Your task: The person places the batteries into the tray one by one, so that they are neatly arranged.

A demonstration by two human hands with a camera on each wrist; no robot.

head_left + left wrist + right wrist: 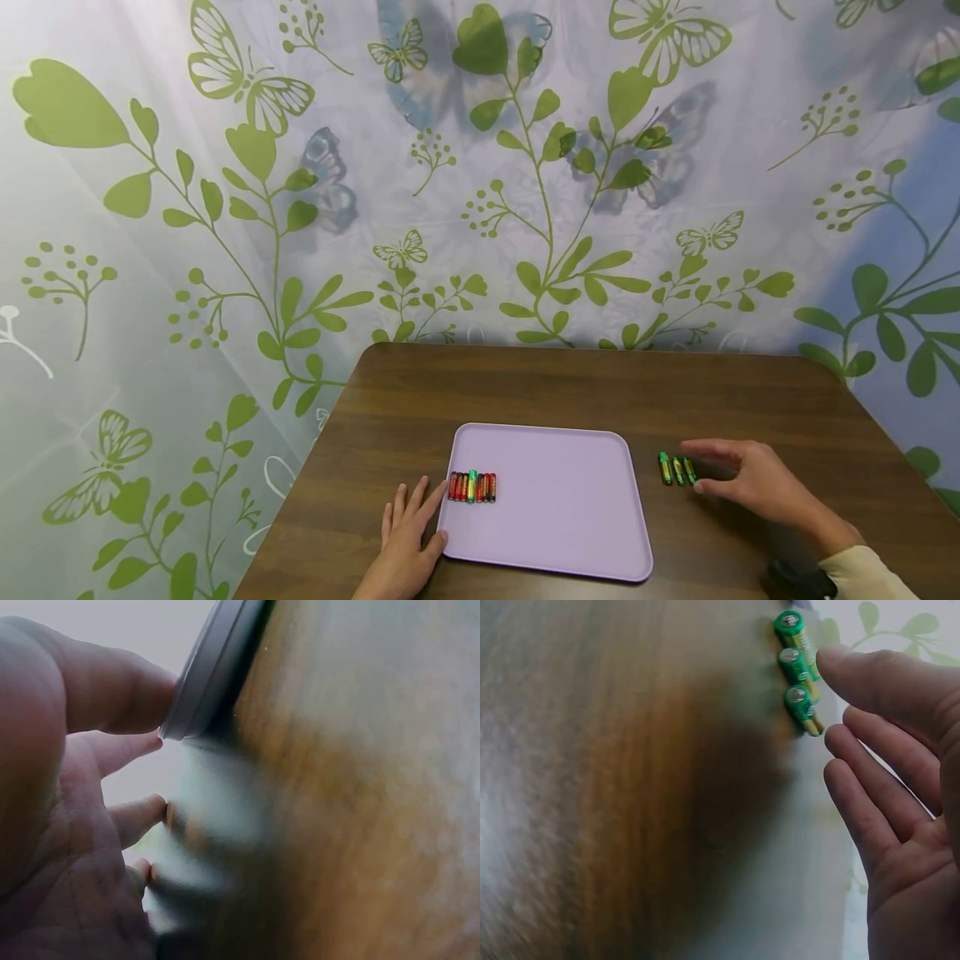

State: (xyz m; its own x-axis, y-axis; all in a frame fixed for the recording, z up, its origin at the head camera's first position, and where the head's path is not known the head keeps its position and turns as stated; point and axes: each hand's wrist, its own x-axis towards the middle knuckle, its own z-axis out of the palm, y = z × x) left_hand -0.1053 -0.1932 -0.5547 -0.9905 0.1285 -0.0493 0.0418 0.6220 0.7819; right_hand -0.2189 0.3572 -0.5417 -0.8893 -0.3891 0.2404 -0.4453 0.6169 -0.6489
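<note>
A lilac tray (555,500) lies on the table, with a row of red-and-black batteries (489,487) and one green battery (472,486) side by side near its left edge. My left hand (408,537) rests at the tray's left rim, fingers extended; in the left wrist view its thumb (124,690) touches the rim (202,675). To the right of the tray, three green batteries (678,470) lie together on the table. Beside them is my right hand (761,483), thumb and fingers apart and nothing between them. The right wrist view shows these batteries (796,667) near the thumb tip.
The brown wooden table (600,387) has its far edge against a hanging curtain (465,200) printed with green leaves and butterflies. A dark band (801,579) is on the right wrist, by a light sleeve (862,575).
</note>
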